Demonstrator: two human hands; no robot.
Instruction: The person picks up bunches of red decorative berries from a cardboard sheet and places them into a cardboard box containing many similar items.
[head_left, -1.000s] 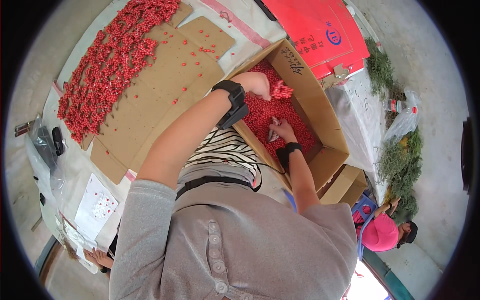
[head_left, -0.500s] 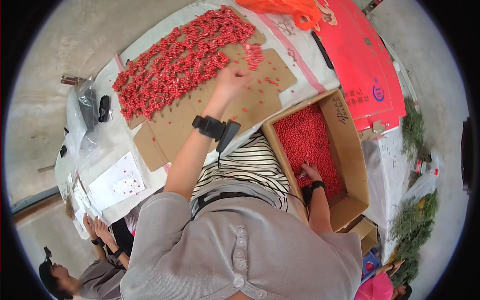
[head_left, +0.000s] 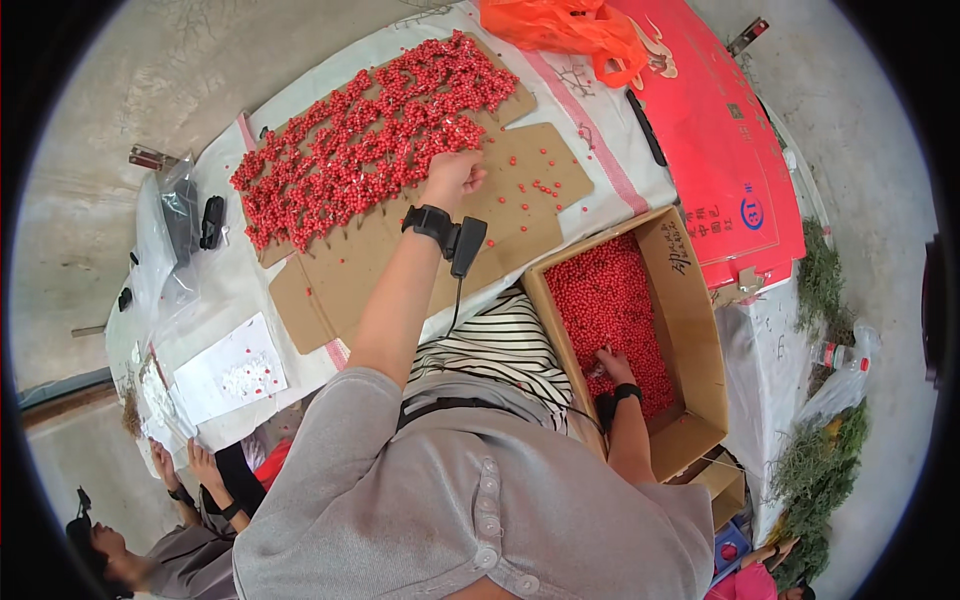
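Observation:
My left hand is closed at the near edge of the bunches of red berries, which lie in rows on a flat piece of brown cardboard. A berry bunch extends from its fingers toward the rows, the stem hidden by the hand. Inside an open cardboard box to the right, my right hand rests among loose red berries. Its fingers are pinched together; something small and pale shows at their tips, too small to name.
Scattered berries dot the cardboard. An orange plastic bag and a red carton sit at the far right. White paper lies left on the white-covered table. Co-workers' hands show lower left; another person is lower right.
My left hand has swung left with the berry bunch, from over the bare cardboard to the edge of the rows. The right hand stays in the box of berries.

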